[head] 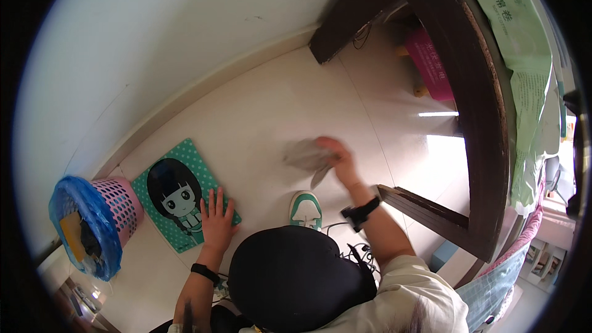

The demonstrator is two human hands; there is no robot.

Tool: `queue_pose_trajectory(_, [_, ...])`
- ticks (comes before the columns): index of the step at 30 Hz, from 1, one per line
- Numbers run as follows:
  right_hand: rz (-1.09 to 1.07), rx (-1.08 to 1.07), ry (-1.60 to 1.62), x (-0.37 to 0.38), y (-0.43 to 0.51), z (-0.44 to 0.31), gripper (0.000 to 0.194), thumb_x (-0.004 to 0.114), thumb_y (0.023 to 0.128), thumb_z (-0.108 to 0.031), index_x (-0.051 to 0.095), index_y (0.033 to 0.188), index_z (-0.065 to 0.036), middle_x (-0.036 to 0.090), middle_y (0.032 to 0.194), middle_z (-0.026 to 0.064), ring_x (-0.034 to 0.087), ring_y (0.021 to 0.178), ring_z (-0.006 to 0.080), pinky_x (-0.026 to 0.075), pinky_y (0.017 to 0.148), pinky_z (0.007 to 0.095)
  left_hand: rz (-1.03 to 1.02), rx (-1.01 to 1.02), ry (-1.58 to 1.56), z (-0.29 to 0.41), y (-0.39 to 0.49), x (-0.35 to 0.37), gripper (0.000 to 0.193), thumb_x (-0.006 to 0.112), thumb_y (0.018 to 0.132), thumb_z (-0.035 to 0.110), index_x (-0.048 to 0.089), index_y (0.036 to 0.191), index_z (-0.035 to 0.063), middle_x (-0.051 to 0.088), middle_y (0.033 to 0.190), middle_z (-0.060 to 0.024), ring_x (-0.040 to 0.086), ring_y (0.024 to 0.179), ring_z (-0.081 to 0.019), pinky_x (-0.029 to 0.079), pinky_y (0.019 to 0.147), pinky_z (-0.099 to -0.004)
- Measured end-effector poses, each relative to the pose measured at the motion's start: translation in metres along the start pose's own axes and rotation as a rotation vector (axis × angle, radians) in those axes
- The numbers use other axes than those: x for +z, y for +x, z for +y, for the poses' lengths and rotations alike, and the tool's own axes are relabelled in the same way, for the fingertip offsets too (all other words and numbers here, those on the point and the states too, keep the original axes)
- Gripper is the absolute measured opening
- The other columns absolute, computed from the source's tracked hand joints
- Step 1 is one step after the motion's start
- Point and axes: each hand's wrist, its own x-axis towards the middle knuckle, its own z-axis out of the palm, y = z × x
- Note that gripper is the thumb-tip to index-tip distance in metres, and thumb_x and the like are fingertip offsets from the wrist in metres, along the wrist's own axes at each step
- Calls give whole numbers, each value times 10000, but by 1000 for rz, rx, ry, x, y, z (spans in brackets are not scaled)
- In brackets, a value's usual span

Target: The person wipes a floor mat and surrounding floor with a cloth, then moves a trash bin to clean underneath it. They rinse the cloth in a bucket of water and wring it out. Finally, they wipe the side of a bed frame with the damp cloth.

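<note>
My left hand (218,222) lies with fingers spread on the lower right part of a flat square teal panel (185,194), which looks like a bathroom scale. White dots and a black-haired cartoon figure decorate its face. It rests on the tiled floor beside the wall. My right hand (340,157) grips a crumpled grey cloth (307,155) just over or on the floor; both are blurred by motion. Part of the cloth hangs down below the fingers. Each wrist wears a black band.
At left, a pink perforated basket (122,203) with a blue bag liner (111,259) holds waste. A dark wooden frame (481,125) stands right, with a pink stool (430,64) behind it. My shoe (305,210) and cables (363,252) are near my knee (296,277).
</note>
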Motion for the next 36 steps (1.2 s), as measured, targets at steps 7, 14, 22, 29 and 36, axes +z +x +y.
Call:
queue_pose_trajectory(7, [485,360,-1090,-154,66,37,763,634,884,-451,296,1538,-248,151,1633,109,220,1463,340,272,1082,639,12,6,56,1,0,5,830,869,613,386,519,1317,117,203,1605,-195,184,1483,-400,186,1174,-603])
queue_pose_trajectory(14, [340,274,-1333,-50,-27,54,651,578,921,-435,359,1512,-270,236,1608,109,293,1413,402,345,967,647,101,13,101,2,2,14,824,866,621,378,518,1319,112,214,1597,-200,181,1482,-408,188,1171,-611])
queue_pose_trajectory(22, [-1,91,-1299,-35,-65,-13,327,530,821,-8,579,1144,-13,599,1100,143,537,1076,344,358,1023,501,131,42,28,0,0,13,782,846,661,353,519,1317,79,213,1594,-212,180,1477,-428,176,1169,-622])
queue_pose_trajectory(29, [76,870,-1450,-136,5,14,336,482,986,-279,576,1298,-197,499,1384,96,449,1280,385,460,931,592,129,36,69,0,0,15,796,842,650,368,519,1314,72,228,1588,-223,187,1476,-429,167,1172,-625])
queue_pose_trajectory(36, [208,1060,-1362,-66,-10,-3,475,452,985,-341,530,1357,-57,504,1376,146,472,1278,339,432,953,593,151,22,17,2,0,19,826,848,628,385,505,1310,68,232,1583,-223,187,1472,-438,147,1172,-648])
